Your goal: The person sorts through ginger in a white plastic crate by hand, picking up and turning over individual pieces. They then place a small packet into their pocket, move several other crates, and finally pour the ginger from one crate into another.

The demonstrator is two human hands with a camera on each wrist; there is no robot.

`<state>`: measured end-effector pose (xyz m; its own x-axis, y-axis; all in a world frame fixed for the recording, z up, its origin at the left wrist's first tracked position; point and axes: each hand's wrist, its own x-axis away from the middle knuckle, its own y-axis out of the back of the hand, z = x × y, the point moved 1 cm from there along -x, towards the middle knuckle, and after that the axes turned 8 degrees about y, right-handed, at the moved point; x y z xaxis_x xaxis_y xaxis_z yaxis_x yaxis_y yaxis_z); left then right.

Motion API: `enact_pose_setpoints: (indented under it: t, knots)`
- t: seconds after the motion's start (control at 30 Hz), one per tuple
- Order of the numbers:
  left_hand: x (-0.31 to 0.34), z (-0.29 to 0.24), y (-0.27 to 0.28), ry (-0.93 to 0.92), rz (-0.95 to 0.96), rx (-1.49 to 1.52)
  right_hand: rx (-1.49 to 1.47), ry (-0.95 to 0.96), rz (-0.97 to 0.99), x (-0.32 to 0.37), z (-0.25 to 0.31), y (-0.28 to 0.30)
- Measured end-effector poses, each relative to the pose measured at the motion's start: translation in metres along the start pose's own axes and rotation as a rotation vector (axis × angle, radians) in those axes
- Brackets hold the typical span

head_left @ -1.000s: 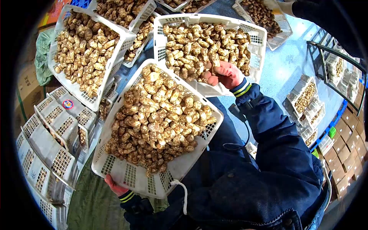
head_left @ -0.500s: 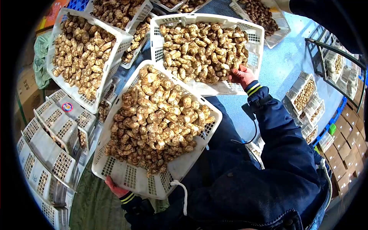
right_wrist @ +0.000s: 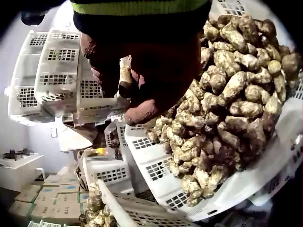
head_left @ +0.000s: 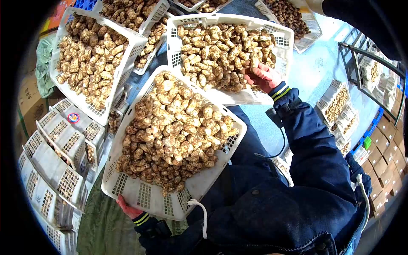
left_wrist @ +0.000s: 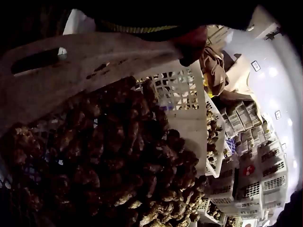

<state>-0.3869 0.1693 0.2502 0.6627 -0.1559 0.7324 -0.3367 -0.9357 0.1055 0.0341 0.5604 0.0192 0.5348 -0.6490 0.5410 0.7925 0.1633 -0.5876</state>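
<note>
In the head view two white plastic crates heaped with stubby brown-and-cream mushrooms lie before me, the near crate (head_left: 146, 197) tilted toward me and the far crate (head_left: 284, 53) behind it. My right hand (head_left: 264, 78) is over the near right part of the far crate's heap. Between its thumb and fingers it pinches a small mushroom (right_wrist: 125, 81), seen in the right wrist view. At the near crate's lower left corner, my left hand (head_left: 128, 207) grips the rim. The left wrist view shows part of that hand (left_wrist: 191, 45), dark against the crate wall.
Another full crate (head_left: 136, 51) stands at the left, with stacked crates (head_left: 53, 178) below it. More mushroom crates (head_left: 313, 32) sit at the back. On the right are a dark metal frame (head_left: 355, 83), smaller crates (head_left: 329, 102) and brown cartons (head_left: 386, 157).
My right hand moved rightward across the far crate's heap, then drew slightly back and up with a mushroom in its fingers. My left hand has stayed at the near crate's corner.
</note>
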Motion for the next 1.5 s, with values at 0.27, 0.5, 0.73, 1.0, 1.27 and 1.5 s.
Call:
enact_pose_setpoints:
  t: [0.27,0.5,0.73,1.0,1.27,1.5]
  knots:
    - [0.0,0.001,0.004,-0.039,0.013,-0.052,-0.129,-0.008,-0.027,-0.009,-0.013,0.009]
    - [0.001,0.002,0.003,0.011,0.05,-0.018,-0.499,-0.094,0.004,0.008,-0.009,-0.007]
    - [-0.006,0.001,0.02,-0.064,0.009,-0.135,-0.439,-0.075,-0.066,0.012,-0.017,0.0]
    - [0.004,-0.008,-0.025,-0.018,-0.096,0.203,0.15,0.137,-0.073,-0.006,0.0,-0.014]
    - [-0.016,0.019,0.003,-0.202,-0.078,0.148,0.803,0.216,0.469,-0.068,0.038,-0.353]
    - [-0.01,0.014,-0.004,-0.135,-0.015,0.227,0.835,0.46,0.643,-0.179,-0.127,-0.651]
